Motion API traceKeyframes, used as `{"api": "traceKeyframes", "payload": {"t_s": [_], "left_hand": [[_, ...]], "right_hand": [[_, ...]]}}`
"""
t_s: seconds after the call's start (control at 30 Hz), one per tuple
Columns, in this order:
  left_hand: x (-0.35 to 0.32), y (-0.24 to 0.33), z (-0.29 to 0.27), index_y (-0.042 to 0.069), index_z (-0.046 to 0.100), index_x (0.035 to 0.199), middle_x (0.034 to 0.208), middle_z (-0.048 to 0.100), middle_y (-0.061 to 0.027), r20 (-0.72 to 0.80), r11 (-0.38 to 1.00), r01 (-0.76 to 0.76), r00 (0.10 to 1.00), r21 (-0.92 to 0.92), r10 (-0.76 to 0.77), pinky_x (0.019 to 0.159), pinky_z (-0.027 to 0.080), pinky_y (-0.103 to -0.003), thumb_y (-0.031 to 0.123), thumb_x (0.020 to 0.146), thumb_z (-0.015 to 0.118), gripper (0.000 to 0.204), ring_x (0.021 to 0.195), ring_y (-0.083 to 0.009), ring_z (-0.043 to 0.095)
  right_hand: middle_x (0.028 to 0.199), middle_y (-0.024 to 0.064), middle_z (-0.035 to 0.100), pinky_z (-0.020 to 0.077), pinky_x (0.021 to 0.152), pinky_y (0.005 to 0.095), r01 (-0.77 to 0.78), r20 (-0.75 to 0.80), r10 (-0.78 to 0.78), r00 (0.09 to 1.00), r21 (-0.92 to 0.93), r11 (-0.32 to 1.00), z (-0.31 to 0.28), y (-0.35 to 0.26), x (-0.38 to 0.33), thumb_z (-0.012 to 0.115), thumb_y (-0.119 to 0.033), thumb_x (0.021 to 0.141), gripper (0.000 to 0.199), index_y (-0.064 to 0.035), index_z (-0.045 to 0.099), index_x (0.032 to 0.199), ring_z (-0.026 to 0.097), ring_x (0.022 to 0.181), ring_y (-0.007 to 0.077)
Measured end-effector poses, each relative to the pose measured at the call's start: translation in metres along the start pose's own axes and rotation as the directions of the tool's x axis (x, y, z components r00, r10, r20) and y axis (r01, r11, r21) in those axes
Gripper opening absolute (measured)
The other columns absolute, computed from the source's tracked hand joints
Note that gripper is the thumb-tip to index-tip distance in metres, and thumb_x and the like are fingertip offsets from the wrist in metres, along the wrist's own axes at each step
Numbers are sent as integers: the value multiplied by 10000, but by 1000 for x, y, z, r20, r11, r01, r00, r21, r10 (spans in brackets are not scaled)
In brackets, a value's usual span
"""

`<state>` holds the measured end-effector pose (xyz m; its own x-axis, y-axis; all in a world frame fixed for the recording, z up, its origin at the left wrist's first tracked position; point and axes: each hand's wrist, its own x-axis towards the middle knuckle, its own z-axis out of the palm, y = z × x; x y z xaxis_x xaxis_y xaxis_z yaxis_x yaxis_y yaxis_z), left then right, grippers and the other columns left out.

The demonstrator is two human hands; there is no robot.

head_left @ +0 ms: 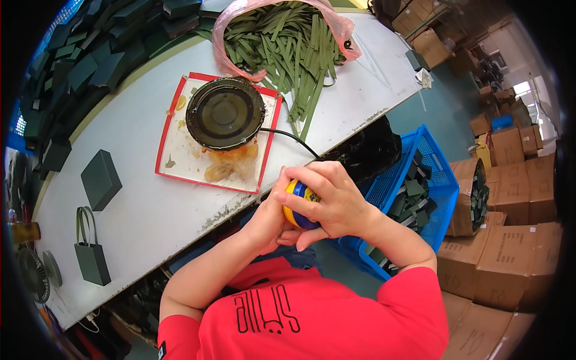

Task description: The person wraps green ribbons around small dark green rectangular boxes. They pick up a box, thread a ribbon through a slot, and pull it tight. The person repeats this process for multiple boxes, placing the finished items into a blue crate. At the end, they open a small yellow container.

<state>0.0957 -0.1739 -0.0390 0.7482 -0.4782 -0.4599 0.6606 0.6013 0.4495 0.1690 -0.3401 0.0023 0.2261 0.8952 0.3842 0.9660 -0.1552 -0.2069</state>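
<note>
Between both hands, just off the table's front edge, is a small round yellow-and-blue container (297, 206). My right hand (336, 198) wraps over its top and right side with the fingers curled. From the left, my left hand (269, 217) closes round the lower part, most of its fingers hidden. Whether it has a lid and what is inside cannot be made out. Beyond my hands, a dark round pot (225, 113) with a black cord sits on a white red-rimmed board (170, 157). Amber residue (223, 166) is smeared on the board under the pot.
Dark green ribbon strips (300, 42) spill from a pink plastic bag (223, 36). A green box (101, 180) and a small handled bag (92, 261) stand left, near a heap of dark boxes (108, 69). Blue crates (441, 180) and cartons (510, 258) fill the right.
</note>
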Motion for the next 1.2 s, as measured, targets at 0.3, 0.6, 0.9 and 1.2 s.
{"api": "traceKeyframes", "payload": {"t_s": [0.3,0.6,0.9,1.2], "left_hand": [[4,-7,-15,217,542,1146,872,558,-9,262,945,295,932,-139,-252,467,319,-254,694,996,326,544,590,-116,472],[0,-16,1,194,449,1375,973,603,-5,45,992,-108,993,65,105,448,335,-218,667,1030,232,624,582,-105,498],[-9,-2,0,64,327,1484,1029,592,-77,145,880,-218,974,421,173,567,449,-237,545,1054,361,647,710,-110,552],[-105,36,-16,38,521,1367,961,637,-28,214,504,-306,949,808,233,680,484,-252,215,1000,612,417,739,-75,577]], "right_hand": [[1347,19,593,447,1038,458,367,-1,-370,929,144,919,3,7,5,586,-576,917,500,-262,649,1301,553,1277,288],[1407,137,554,433,1032,468,74,-143,-31,989,309,948,13,6,-7,547,-587,938,612,-109,626,1312,497,1314,384],[1238,161,644,467,989,391,-421,-329,483,812,245,873,9,55,-3,602,-213,978,359,-19,608,1280,614,1126,313],[1210,95,687,448,1018,414,-660,-439,547,713,-157,734,25,221,-31,665,-169,933,191,-73,725,1087,567,1180,306]]}}
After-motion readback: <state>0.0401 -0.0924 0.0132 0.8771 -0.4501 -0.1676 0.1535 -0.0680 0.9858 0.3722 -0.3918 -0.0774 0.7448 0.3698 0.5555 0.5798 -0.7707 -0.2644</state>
